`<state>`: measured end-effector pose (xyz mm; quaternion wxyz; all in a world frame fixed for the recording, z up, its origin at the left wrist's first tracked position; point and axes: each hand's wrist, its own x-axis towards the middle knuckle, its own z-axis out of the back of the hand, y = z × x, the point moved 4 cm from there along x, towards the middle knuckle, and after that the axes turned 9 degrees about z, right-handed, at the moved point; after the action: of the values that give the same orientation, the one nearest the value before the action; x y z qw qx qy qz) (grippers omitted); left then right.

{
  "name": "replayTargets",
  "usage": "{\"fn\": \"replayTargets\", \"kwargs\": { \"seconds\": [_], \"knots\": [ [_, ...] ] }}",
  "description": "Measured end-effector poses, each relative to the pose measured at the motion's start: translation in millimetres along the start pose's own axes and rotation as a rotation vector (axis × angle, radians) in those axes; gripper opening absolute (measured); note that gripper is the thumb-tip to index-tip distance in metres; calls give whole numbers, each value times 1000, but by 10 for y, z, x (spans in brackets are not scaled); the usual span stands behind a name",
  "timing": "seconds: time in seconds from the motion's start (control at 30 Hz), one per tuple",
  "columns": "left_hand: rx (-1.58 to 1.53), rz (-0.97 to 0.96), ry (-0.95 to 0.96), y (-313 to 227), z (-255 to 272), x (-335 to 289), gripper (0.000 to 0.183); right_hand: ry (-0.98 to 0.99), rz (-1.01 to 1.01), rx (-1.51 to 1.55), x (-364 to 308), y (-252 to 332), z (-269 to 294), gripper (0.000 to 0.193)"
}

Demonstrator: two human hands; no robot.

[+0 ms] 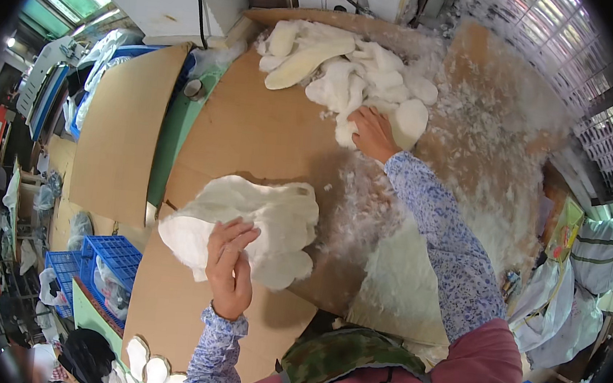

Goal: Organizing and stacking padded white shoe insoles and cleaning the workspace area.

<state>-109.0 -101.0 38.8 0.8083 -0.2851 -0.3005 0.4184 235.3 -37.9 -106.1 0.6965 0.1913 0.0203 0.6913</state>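
Note:
White fleecy insoles (285, 222) lie fanned out in an overlapping bunch on the cardboard sheet in front of me. My left hand (231, 265) is at the near edge of this bunch, fingers stretched out and close together, with nothing seen in its grip. Farther back, a loose heap of similar fleecy insoles (347, 64) spreads along the table's far side. My right hand (375, 133) reaches to the near end of that heap, its fingers bent down onto an insole (410, 120); the fingertips are partly hidden in the pile.
White fluff (503, 114) covers the right part of the cardboard (239, 127). A standing cardboard panel (118, 131) and a small round tin (194, 90) are to the left. Blue plastic crates (114, 266) stand lower left, near more insoles (155, 375). White sacks (565, 316) hang at right.

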Motion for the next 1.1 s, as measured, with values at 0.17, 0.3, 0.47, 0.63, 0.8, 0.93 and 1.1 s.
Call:
{"fn": "replayTargets", "kwargs": {
  "seconds": [0.17,0.3,0.47,0.63,0.8,0.93,1.1],
  "knots": [
    [-228,68,280,-158,-78,387,37,-253,306,-319,412,-189,-69,28],
    [-241,-10,486,-146,-188,753,32,-149,41,-261,641,-367,-124,18],
    [-316,150,689,353,-554,1243,37,-155,112,129,892,-281,357,13],
    [-425,141,437,337,-771,1985,52,-61,-49,691,1085,46,1044,36],
    [-653,42,235,-136,-831,2508,51,29,25,900,1018,339,1504,33],
    [-837,-30,466,-316,-833,2517,33,-13,51,1102,932,552,1661,26],
    [-641,-31,476,-457,-787,2474,17,-234,314,810,940,669,1860,28]
  ]
}}
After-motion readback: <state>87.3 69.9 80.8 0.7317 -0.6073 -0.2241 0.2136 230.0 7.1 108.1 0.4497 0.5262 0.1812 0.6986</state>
